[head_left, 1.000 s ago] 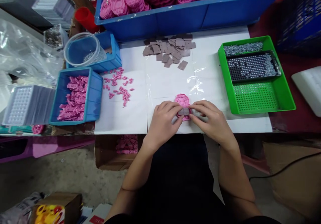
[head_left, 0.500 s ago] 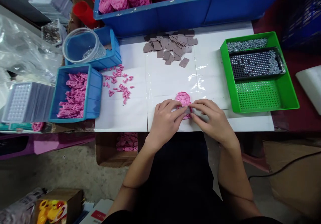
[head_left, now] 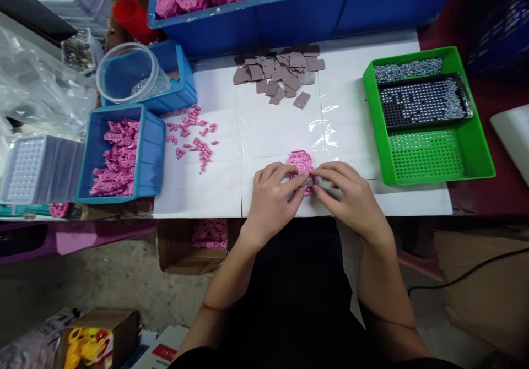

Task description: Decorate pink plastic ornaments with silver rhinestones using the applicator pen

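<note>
A pink plastic casing (head_left: 300,159) lies on the white table covering near the front edge, partly hidden by my fingers. My left hand (head_left: 275,195) is on its left side, thumb and fingertips closed together over the casing's lower part. From the right, my right hand (head_left: 349,193) has its fingertips on the casing's edge, thumb and index drawn close. A greyish flat piece shows within the casing between the hands. Whether a smaller part sits in my fingertips is hidden.
Brown-grey flat plates (head_left: 281,71) are heaped farther back. Small pink pieces (head_left: 200,146) lie scattered left, beside a blue bin (head_left: 151,157) of pink parts. A green tray (head_left: 479,154) with screws stands right. A large blue crate (head_left: 297,25) of pink casings spans the back.
The view has shifted slightly, so the bins at the left sit a little farther left. Both hands stay at the pink casing with almost the same finger positions.
</note>
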Motion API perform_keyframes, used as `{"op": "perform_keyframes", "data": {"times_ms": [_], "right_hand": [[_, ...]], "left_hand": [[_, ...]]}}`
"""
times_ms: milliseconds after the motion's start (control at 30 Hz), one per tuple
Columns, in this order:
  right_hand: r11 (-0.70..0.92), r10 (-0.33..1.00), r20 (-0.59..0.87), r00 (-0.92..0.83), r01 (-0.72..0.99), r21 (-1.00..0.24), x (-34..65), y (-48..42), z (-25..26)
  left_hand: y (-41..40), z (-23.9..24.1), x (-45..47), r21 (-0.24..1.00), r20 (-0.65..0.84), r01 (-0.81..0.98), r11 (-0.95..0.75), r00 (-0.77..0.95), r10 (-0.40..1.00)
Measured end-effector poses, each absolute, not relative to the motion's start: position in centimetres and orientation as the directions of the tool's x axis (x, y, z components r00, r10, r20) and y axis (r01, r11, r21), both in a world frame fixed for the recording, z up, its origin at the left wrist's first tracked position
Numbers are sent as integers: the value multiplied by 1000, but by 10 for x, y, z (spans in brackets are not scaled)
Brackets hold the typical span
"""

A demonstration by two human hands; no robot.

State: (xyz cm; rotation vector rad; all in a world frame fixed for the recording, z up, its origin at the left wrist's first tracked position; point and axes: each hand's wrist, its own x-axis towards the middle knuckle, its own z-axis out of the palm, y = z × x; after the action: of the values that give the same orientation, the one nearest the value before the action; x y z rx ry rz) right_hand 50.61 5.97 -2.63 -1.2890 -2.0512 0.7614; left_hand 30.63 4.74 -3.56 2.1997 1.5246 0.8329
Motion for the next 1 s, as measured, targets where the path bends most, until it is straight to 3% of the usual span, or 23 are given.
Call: {"op": "perform_keyframes", "data": {"times_ms": [700,833,900,1000], "right_hand": [[326,927,138,-348,571,-753,503,61,-27],[340,894,102,-436,513,-788,517,58,-5],[411,877,167,-451,524,-746,539,65,18],[472,882,298,-366,710,-523,588,103,50]], "left_hand": [[47,-41,309,560,330,733,-386,230,915],[46,-42,309,563,338,726,-395,234,911],[46,-44,309,562,346,722,-405,239,907],[45,-48,310,562,367,715,-417,237,900]]}}
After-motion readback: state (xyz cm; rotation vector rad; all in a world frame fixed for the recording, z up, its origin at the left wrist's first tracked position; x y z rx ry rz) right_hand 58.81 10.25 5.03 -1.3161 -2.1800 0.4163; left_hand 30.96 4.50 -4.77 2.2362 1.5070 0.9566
